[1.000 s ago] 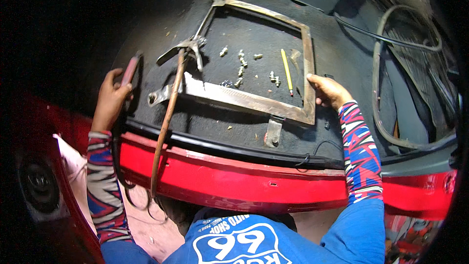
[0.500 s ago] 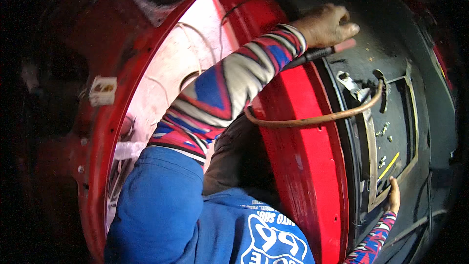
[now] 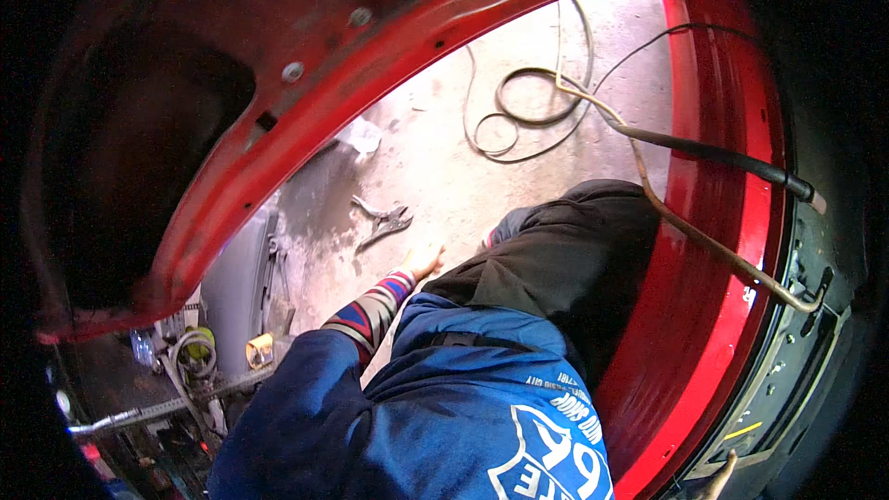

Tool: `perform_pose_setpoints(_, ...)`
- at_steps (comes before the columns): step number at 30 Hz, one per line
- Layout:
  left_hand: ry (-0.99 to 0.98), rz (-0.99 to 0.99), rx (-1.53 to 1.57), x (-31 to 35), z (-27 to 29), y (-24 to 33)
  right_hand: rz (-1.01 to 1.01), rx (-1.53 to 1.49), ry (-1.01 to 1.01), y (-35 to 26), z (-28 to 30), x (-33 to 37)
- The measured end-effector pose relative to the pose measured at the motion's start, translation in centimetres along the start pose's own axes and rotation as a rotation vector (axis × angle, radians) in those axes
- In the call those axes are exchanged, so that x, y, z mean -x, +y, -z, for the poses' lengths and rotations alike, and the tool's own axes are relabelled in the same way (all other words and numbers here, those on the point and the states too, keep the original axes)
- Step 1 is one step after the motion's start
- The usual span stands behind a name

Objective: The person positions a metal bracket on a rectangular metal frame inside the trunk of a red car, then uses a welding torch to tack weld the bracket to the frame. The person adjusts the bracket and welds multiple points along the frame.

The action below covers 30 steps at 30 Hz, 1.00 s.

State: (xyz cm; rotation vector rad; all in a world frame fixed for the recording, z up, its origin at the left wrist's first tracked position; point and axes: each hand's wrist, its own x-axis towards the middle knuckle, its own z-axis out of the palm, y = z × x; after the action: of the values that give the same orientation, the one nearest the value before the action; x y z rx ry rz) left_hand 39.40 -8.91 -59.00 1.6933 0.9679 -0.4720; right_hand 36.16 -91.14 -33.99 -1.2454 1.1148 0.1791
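Note:
My left hand is lowered beside my dark-trousered leg, its fingers stretched out and nothing seen in them. Just beyond it, apart from the fingers, a pair of locking pliers lies on the concrete floor. Of my right hand only a stretched digit shows at the lower edge, touching or close to a metal frame on the dark panel; its palm is hidden. A yellow strip is near that digit. A black torch-like tool with a copper-coloured tip rests across the red sill.
A brown cable crosses the red sill to the dark panel. Coiled hoses lie on the floor. A red door frame arches at the left. Assorted tools and a yellow roll sit at the lower left.
My left hand has left the torch area at the upper right and dropped toward the pliers on the floor. The view has swung left; my right hand stays near the metal frame.

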Motion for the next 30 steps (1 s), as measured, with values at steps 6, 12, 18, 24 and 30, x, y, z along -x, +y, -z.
perform_pose_setpoints(6,0.457,0.458,0.65,-2.6,7.5,-11.2,0.175,0.061,0.005,1.0,1.3,-1.0)
perform_pose_setpoints(12,1.134,0.061,-0.026,-11.1,21.4,-0.6,0.39,0.555,0.414,1.3,-0.9,1.6)
perform_pose_setpoints(18,1.309,-0.04,-0.894,-15.1,34.0,6.5,0.1,0.312,0.525,-0.8,-6.8,5.3)
perform_pose_setpoints(24,1.163,-0.092,-0.773,-17.4,33.7,7.0,0.065,0.243,0.413,-0.4,-5.8,4.8)
perform_pose_setpoints(30,1.063,-0.248,-0.652,-17.4,30.2,7.4,0.114,0.249,0.426,-0.2,-5.3,4.0)
